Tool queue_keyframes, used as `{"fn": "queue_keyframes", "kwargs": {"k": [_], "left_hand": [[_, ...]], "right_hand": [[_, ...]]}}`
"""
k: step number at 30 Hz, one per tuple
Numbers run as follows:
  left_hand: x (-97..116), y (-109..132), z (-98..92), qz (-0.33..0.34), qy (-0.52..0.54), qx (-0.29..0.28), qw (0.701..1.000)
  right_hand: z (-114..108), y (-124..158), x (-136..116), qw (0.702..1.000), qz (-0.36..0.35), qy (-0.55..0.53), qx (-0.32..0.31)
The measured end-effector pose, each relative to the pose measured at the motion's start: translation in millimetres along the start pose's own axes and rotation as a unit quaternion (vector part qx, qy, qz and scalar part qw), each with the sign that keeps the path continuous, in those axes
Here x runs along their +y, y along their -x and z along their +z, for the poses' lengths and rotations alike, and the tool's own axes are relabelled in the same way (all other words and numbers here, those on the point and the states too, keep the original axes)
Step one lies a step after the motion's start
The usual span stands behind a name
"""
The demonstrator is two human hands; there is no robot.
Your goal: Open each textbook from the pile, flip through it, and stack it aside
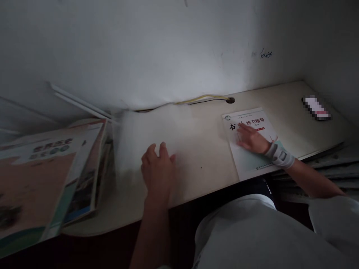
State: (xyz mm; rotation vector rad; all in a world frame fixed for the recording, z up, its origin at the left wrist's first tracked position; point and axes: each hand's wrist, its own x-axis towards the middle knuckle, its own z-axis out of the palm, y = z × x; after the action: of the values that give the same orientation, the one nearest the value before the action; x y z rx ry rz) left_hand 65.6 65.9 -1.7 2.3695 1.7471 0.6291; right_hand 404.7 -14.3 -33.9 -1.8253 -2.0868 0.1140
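A thin workbook [244,160] with a white and pale green cover lies face up near the desk's front edge. My right hand [252,140], with a grey band on the wrist, rests on its cover, fingers stretched out. To the left, my left hand [158,164] is over the desk with its fingers apart and slightly bent, holding nothing that I can make out. Under and beyond it is a pale, filmy patch like a see-through sheet [140,138]. Its edges are blurred, and whether the left hand touches it I cannot tell.
A stack of large books [36,179] stands at the left end of the desk [207,149]. A phone [316,108] lies at the far right. Yellow and black cables [202,98] run along the wall into a round hole [230,100].
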Motion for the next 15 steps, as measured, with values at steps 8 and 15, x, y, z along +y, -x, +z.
{"fn": "queue_keyframes", "kwargs": {"k": [8,15], "left_hand": [[130.7,48.7,59.2,0.305,-0.038,-0.248,0.919],[141.0,47.4,75.3,0.302,-0.064,-0.231,0.923]], "right_hand": [[-34.9,57.0,77.7,0.96,0.267,0.083,-0.018],[-31.1,55.3,68.5,0.961,0.271,0.058,-0.015]]}}
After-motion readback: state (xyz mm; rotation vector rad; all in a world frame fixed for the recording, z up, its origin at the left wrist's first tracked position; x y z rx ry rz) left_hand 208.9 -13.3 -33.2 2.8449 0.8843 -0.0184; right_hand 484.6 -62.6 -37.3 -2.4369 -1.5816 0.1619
